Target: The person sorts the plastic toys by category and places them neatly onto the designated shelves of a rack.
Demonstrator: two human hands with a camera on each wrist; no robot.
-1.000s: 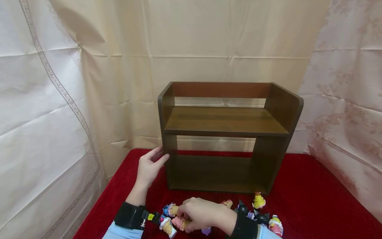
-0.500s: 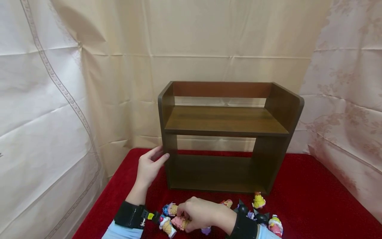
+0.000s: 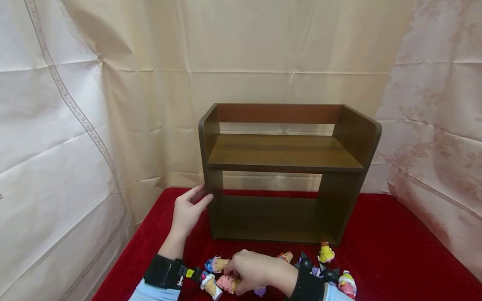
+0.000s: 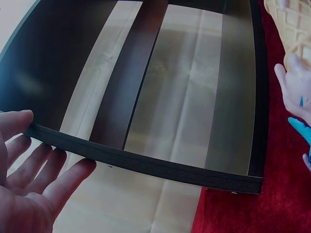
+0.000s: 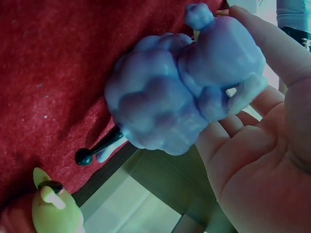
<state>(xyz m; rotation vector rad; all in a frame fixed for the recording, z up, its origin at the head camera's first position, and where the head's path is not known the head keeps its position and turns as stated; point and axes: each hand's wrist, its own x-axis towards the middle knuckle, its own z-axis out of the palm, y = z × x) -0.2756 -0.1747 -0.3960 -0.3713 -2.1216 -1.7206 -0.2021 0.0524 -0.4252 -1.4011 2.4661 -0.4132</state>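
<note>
Left hand [image 3: 187,213] flat, fingers straight against shelf [image 3: 282,152] side panel; right hand [image 3: 253,271] curled round a purple figure [image 5: 180,92] among toys just before the shelf; loose grip risks dropping it, or knuckles toppling neighbouring figures [image 3: 326,253]

A dark brown wooden shelf [image 3: 286,171] with two levels is placed on a red cloth [image 3: 395,251], in front of cream curtains [image 3: 113,104]. The left side panel of the shelf is touched by the left hand [image 3: 188,211], with the fingers kept straight. In front of the shelf, near the lower edge, a group of small toy figures [image 3: 324,267] is laid on the cloth. A pink figure [image 3: 226,283] in this group is covered and gripped by the right hand [image 3: 254,271], with curled fingers. Black wrist bands [image 3: 163,271] are worn on both arms.
</note>
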